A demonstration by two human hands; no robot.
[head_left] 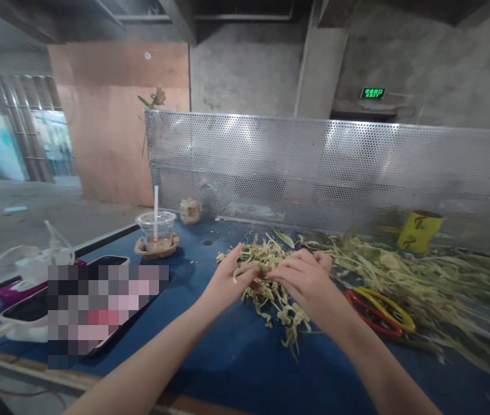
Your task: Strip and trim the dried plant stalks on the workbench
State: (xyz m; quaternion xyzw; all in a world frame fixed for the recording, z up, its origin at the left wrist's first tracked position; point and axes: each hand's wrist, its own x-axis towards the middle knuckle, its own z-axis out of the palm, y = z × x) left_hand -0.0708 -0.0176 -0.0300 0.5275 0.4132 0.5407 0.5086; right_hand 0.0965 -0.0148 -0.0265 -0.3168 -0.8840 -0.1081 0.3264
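Observation:
Both hands meet over a heap of pale green, wilted plant trimmings (286,314) in the middle of the blue table. My left hand (234,276) has its fingers curled, with a pale plant stem (240,273) showing at them and its thumb pointing up. The fingertips of my right hand (303,276) are bent together close to the left fingers; what they pinch is hidden. Just right of my right wrist lie scissors (385,314) with red and yellow handles. Beyond them, long leafy stems (435,282) spread over the table's right side.
On the left are a plastic cup with a straw (156,227) in a cardboard holder, a phone (29,305) and a white power plug (46,262). A jar (190,211) stands farther back. A yellow container (420,231) sits near the perforated metal panel (245,161) behind the table.

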